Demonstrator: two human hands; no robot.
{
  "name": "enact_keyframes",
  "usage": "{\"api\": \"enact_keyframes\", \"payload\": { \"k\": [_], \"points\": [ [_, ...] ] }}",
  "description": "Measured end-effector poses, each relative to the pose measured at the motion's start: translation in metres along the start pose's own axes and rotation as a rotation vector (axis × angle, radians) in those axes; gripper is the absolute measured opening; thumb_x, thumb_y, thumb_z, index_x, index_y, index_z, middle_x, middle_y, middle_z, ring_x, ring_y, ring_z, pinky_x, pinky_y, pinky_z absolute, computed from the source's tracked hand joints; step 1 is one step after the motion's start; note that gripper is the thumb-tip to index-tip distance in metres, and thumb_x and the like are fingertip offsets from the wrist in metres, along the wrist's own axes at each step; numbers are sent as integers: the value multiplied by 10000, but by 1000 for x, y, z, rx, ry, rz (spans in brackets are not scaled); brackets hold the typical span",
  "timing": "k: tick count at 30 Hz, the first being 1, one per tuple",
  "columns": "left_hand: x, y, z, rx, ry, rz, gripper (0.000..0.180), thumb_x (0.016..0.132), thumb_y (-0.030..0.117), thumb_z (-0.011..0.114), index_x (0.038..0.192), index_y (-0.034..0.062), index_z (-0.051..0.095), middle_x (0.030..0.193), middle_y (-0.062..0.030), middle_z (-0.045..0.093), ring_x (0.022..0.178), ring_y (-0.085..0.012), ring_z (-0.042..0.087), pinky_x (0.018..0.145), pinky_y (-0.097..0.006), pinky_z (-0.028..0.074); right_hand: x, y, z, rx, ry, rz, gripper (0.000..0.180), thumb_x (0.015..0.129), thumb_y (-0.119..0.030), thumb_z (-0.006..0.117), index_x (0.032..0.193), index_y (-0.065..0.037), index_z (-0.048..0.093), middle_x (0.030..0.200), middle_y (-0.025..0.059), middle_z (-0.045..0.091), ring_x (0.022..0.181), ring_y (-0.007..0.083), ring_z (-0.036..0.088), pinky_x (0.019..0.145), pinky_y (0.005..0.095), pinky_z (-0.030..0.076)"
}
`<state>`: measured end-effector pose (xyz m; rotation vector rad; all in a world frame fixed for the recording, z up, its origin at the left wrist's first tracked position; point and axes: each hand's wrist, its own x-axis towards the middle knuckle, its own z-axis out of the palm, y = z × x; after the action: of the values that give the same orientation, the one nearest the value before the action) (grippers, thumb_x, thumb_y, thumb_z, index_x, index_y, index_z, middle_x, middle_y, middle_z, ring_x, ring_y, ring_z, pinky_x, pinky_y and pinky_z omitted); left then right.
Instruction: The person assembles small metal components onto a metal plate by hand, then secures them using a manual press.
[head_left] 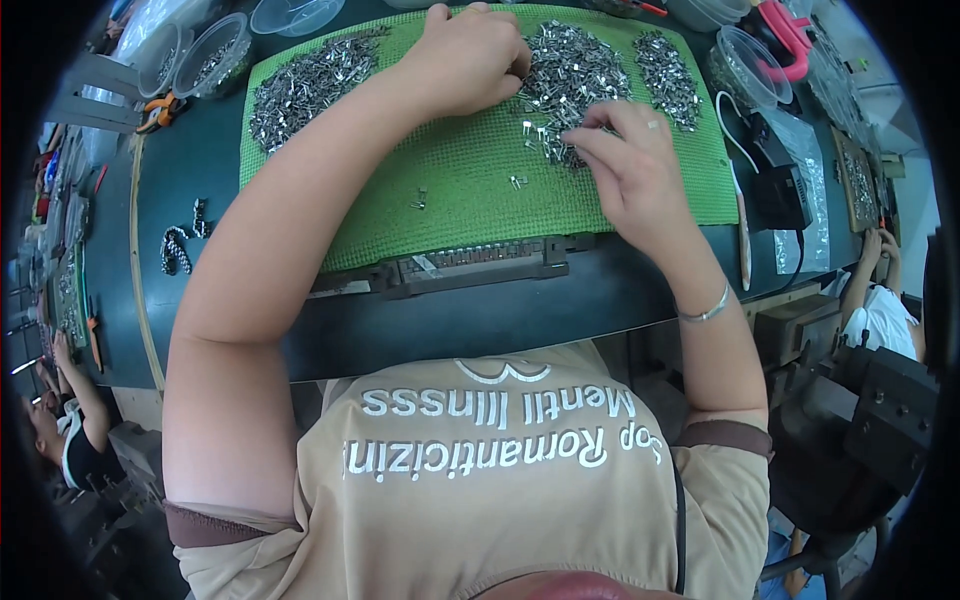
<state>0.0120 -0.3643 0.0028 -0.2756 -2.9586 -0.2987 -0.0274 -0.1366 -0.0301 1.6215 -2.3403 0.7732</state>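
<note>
A green textured mat [450, 170] bears heaps of small silver metal parts: a left heap [312, 90], a middle heap [578, 62] and a narrower right heap [666, 78]. My left hand [465, 62] reaches to the left side of the middle heap, its fingers curled; whatever is in them is hidden. At that heap's near edge, my right hand [632, 165] pinches thumb and forefinger together, and anything between them is too small to name. A few loose metal parts [518, 182] lie nearer on the mat. Along its near edge sits a dark metal fixture [480, 262] with a row of small parts in it.
Clear plastic tubs stand at the back left [218, 62] and back right [745, 65], beside a pink handle [788, 40]. A black power adapter [783, 197] lies on a plastic bag [808, 240] at right. Left are a metal chain [175, 250] and orange-handled pliers [158, 112]. Other people work at both sides.
</note>
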Motion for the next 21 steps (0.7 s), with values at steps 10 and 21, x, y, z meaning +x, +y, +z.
{"api": "enact_keyframes", "payload": {
  "k": [10, 21],
  "points": [
    [22, -12, 7, -142, -222, -178, 196, 790, 242, 683, 914, 107, 751, 1014, -121, 714, 1096, -359, 595, 977, -608, 376, 62, 0, 20, -314, -177, -106, 127, 754, -39, 651, 765, -133, 735, 889, 35, 641, 902, 244, 602, 852, 431, 385],
    [-65, 5, -14, -419, 16, -167, 76, 855, 131, 672, 896, 67, 672, 909, -75, 653, 946, -252, 599, 887, -435, 369, 67, -11, 18, -283, -286, -16, 147, 819, -69, 625, 953, -22, 665, 994, 157, 655, 965, 347, 606, 866, 428, 430]
  ]
}}
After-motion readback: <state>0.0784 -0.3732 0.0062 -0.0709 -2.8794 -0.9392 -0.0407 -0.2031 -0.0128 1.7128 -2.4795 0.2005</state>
